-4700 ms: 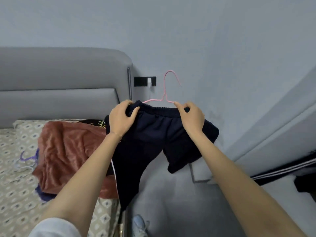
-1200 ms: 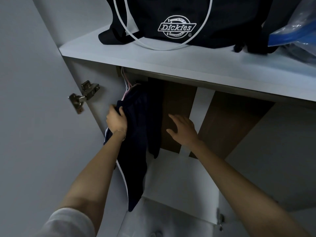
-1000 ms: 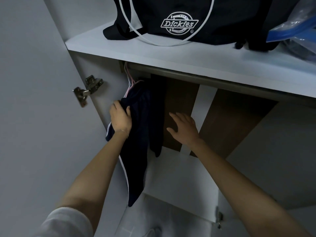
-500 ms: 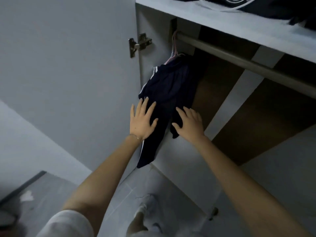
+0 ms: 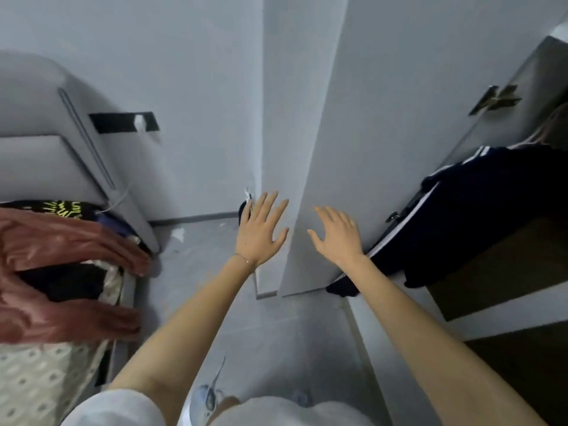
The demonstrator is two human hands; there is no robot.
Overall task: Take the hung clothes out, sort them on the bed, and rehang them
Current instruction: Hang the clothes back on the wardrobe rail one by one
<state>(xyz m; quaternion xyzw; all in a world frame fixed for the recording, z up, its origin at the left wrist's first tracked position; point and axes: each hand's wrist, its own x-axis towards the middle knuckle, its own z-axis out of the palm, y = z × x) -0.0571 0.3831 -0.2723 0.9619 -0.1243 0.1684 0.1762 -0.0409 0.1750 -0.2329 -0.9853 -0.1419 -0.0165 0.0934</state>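
Dark navy shorts (image 5: pixel 479 210) with white side stripes hang on a pink hanger (image 5: pixel 550 130) inside the open wardrobe at the right. My left hand (image 5: pixel 261 232) and my right hand (image 5: pixel 336 236) are both empty with fingers spread, held out in front of the wardrobe door's edge, apart from the shorts. On the bed at the left lies a pile of clothes: a rust-coloured garment (image 5: pixel 58 250) over a black one with yellow print (image 5: pixel 61 207).
The grey wardrobe door (image 5: pixel 338 133) stands open between my hands and the wardrobe, with a metal hinge (image 5: pixel 495 98) at the upper right. A grey padded headboard (image 5: pixel 46 161) backs the patterned bed (image 5: pixel 37 373). Grey floor lies below; my shoe (image 5: pixel 207 401) shows near the bottom.
Both hands have come off the hung shorts and pulled back. My view has swung left and down, so the shorts now sit at the right and the bed has come into view.
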